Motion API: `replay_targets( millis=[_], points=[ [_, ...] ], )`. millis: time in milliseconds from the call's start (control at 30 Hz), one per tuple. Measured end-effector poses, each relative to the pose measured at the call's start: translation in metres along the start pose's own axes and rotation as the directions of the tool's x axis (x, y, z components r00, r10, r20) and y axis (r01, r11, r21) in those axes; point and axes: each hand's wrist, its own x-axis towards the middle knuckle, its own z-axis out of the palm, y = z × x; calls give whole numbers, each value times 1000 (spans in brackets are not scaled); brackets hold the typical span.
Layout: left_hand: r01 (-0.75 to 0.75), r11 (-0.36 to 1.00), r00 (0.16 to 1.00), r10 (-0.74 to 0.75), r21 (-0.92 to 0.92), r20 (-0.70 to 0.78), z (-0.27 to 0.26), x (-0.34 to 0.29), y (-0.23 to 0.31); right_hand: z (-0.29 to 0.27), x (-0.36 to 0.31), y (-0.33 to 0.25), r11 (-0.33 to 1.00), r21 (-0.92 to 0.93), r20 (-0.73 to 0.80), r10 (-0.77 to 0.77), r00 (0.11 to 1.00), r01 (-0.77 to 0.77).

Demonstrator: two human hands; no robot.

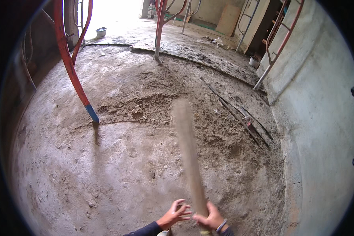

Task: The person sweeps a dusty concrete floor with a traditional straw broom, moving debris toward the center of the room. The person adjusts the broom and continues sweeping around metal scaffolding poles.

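A long, brownish wooden batten [189, 157] points away from me over the floor, its far end blurred. My right hand [210, 218], with a band at the wrist, is closed around its near end. Just left of the wood is my left hand [176, 214], its fingers apart and curved, holding nothing. Below and ahead of the batten spreads loose, damp sand or mortar [145, 108] on the rough floor [106, 169].
A red scaffold leg with a blue foot [91, 112] stands at left; another scaffold leg [158, 43] stands farther back. Wooden strips [244, 120] lie near the right wall [318, 118]. One bucket [101, 33] is far left, another bucket [254, 61] by the wall.
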Motion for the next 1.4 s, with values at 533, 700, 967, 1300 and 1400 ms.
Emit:
replay_targets(
  millis=[533, 700, 967, 1300, 1400],
  points=[
    [-248, 796, 838, 462, 552, -291, -29, 107, 46, 93, -59, 5, 609, 754, 188, 156, 970, -245],
    [-502, 814, 777, 573, 292, -261, -5, 63, 76, 89, -28, -15, 967, 248, 105, 33, 994, -59],
    [-508, 790, 639, 613, 344, -465, -36, -107, -16, 116, 49, -31, 953, 288, 755, -165, 634, -95],
    [-175, 762, 615, 579, 624, -535, -134, -54, 61, 210, 107, -18, 751, 456, 525, 207, 825, -478],
    [-143, 745, 777, 492, 651, -392, -106, 9, 78, 152, 108, -21, 732, 588, 365, 141, 920, -345]
  ],
)
